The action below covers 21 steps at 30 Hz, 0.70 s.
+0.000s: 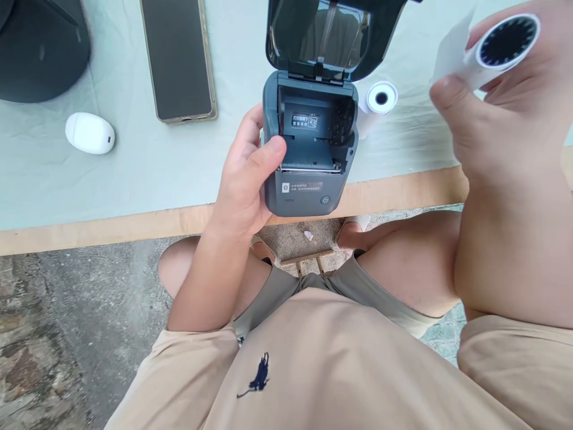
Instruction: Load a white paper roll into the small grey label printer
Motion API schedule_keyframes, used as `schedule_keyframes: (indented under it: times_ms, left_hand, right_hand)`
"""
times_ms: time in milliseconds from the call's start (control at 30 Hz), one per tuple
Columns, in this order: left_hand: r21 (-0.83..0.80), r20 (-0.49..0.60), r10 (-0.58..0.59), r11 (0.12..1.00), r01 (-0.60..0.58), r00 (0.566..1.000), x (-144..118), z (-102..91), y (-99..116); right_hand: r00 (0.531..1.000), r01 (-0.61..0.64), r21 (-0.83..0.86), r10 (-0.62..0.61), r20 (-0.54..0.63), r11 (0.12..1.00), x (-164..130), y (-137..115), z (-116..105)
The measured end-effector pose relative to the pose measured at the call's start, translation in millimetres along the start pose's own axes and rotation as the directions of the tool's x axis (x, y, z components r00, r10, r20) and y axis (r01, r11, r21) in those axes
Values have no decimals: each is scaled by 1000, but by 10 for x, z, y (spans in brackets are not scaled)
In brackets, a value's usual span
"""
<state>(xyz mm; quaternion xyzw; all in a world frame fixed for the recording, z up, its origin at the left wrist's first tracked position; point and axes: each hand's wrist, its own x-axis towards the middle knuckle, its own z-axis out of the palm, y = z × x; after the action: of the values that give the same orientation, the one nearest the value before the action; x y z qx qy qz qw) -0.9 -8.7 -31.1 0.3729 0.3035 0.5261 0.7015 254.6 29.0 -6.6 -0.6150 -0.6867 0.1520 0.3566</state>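
With lid flipped up, printer point(310, 152) steadied at table edge point(111, 224) by left hand point(244, 179) clasped round its side — bay exposed. Right of printer, paper roll point(496, 51) pinched in right hand point(501, 113), tail loose. Spare roll point(378, 101) just behind printer.

Beige short-sleeved shirt point(340, 370); small dark chest emblem point(257, 376); grey-green shorts point(358, 280)

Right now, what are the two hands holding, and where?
The left hand grips the dark grey open-lidded printer by its left side. The right hand holds a white paper roll around its barrel.
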Motion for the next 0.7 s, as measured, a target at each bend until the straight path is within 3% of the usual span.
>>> schedule_keyframes:
  times_ms: [233,400,467,567,700]
  left_hand:
    - [20,-10,15,1000,-15,1000,3,-6,-9]
    - [46,-19,-1,999,2,1000,7,10,1]
    - [42,-19,1,999,0,1000,12,12,-1]
    - [30,-15,8,1000,-7,1000,16,13,-5]
    - [-10,-17,16,1000,-17,1000,4,20,7]
  right_hand:
    - [996,-84,-181,89,23,980,-18,16,21]
    - [975,161,-104,-174,-139,981,-178,-266,11]
    - [978,202,-85,-206,-44,976,-209,-359,82]
    - [970,152,-116,-126,207,982,-183,-397,254]
    - [962,97,-115,-64,265,989,-127,-381,380]
